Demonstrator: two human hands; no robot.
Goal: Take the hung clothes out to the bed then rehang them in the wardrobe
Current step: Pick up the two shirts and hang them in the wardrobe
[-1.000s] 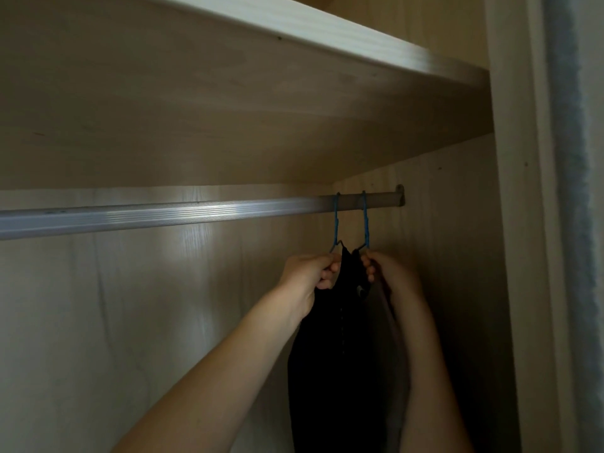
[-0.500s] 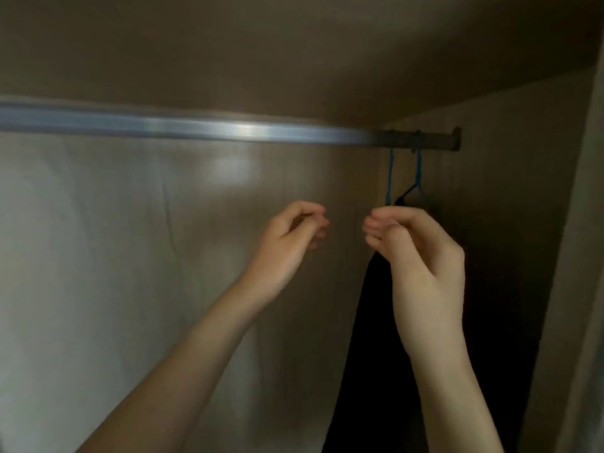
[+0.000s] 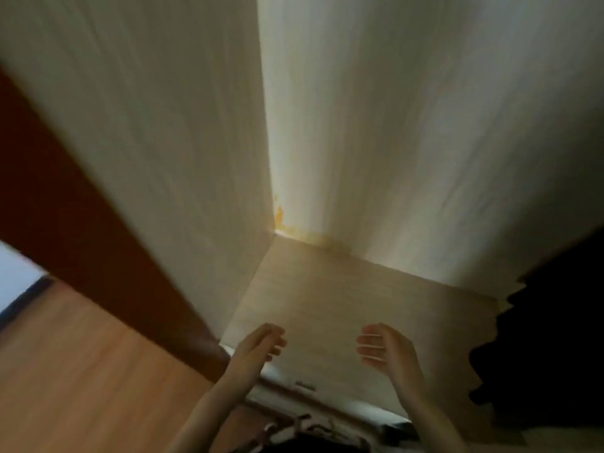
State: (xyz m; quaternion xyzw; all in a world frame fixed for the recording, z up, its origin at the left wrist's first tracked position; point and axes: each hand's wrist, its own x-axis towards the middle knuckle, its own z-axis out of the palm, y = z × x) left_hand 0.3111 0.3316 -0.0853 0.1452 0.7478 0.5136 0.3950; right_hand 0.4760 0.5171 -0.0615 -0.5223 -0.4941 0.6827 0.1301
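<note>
Dropped our gaze from rail to wardrobe floor (image 3: 343, 308); left hand (image 3: 258, 346), right hand (image 3: 384, 349) empty, fingers (image 3: 367, 341) loosely spread. Next: fetch another garment, hook squarely.

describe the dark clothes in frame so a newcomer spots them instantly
Start inside the pale wood wardrobe and follow its floor panel to the right edge. The dark clothes hang there, a black mass with a ragged outline, the only dark thing against light wood.

The wardrobe walls (image 3: 408, 125) look like pale wood laminate with fine straight grain, smooth and faintly sheened. The wardrobe floor (image 3: 343, 299) is the same pale wood look, more matt. The room floor (image 3: 81, 371) is orange-brown wood, smooth. The dark clothes (image 3: 549, 348) look like matt black cloth.
</note>
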